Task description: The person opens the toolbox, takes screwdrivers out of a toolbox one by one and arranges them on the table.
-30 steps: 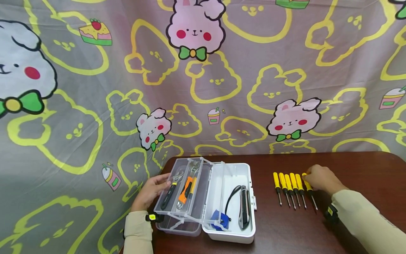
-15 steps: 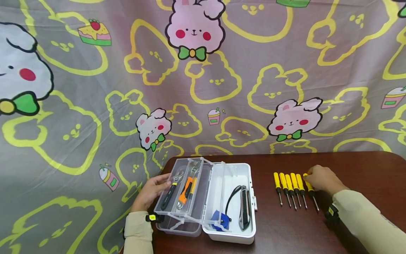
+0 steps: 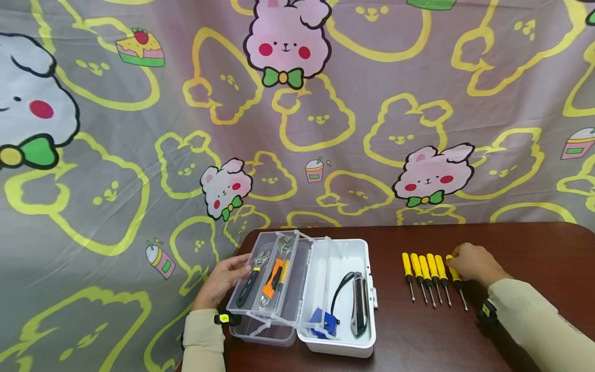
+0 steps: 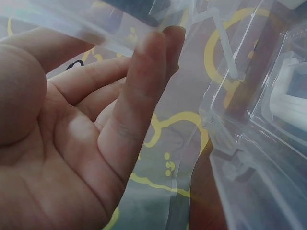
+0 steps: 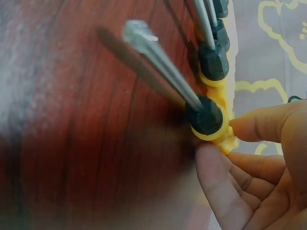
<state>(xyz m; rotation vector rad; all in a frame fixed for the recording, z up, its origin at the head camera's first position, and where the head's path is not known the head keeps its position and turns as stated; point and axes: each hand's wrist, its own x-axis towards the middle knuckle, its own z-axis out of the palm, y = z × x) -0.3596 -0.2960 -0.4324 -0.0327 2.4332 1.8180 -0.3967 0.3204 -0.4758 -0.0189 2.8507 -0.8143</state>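
At the left of the head view, my left hand (image 3: 222, 281) holds the outer side of the clear plastic tray (image 3: 253, 311) of an opened toolbox (image 3: 335, 349). In the left wrist view, the fingers of my left hand (image 4: 81, 139) curl up beside the see-through tray. On the right, my right hand (image 3: 476, 266) pinches the yellow handle of the rightmost screwdriver (image 3: 456, 277). The right wrist view shows the thumb and fingers around that screwdriver (image 5: 206, 116), its shaft pointing away from the hand. Several more yellow-handled screwdrivers (image 3: 432, 266) lie in a row just left of it.
Inside the white box are a blue tape measure (image 3: 324, 324) and a utility knife (image 3: 358, 305). The raised tray holds a black-handled adjustable wrench (image 3: 248, 288) and an orange tool (image 3: 274, 276). A patterned curtain (image 3: 325, 129) hangs behind the brown table (image 3: 409, 341).
The rightmost screwdriver has shifted very slightly to the right with my right hand. My left hand stays at the tray. The view has shifted slightly.
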